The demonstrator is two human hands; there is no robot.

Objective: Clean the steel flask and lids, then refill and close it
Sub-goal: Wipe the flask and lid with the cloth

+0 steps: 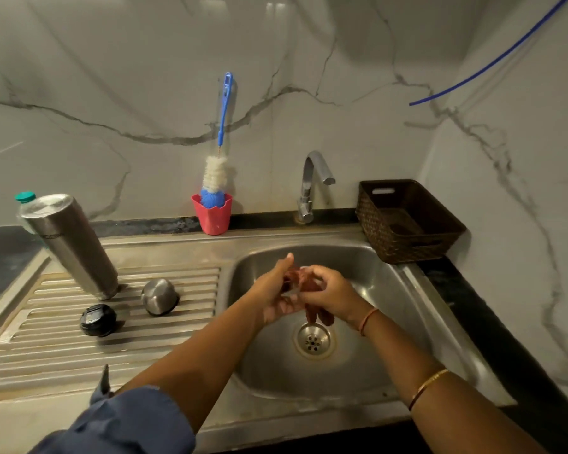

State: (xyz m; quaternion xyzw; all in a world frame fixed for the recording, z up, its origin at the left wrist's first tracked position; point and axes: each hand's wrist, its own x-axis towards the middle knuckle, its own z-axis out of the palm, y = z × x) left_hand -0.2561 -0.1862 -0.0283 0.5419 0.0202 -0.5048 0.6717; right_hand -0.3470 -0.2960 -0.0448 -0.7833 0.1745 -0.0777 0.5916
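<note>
The steel flask [73, 244] stands upside down and tilted on the ribbed draining board [79, 348] at the left. In front of it lie a steel cup lid [159, 296] and a black inner lid [98, 320]. Over the sink basin [368, 355] both my hands meet around a reddish-brown scrubbing cloth [304, 283]. My left hand [276, 293] holds it from the left with the fingers stretched, and my right hand [328, 291] is closed over it from the right. Part of the cloth hangs down toward the drain [313, 340].
A tap [312, 185] stands behind the basin with no water running. A blue bottle brush [218, 158] sits in a red cup [212, 214]. A brown woven basket [407, 221] rests at the right corner. A plastic bottle with a green cap [25, 198] stands behind the flask.
</note>
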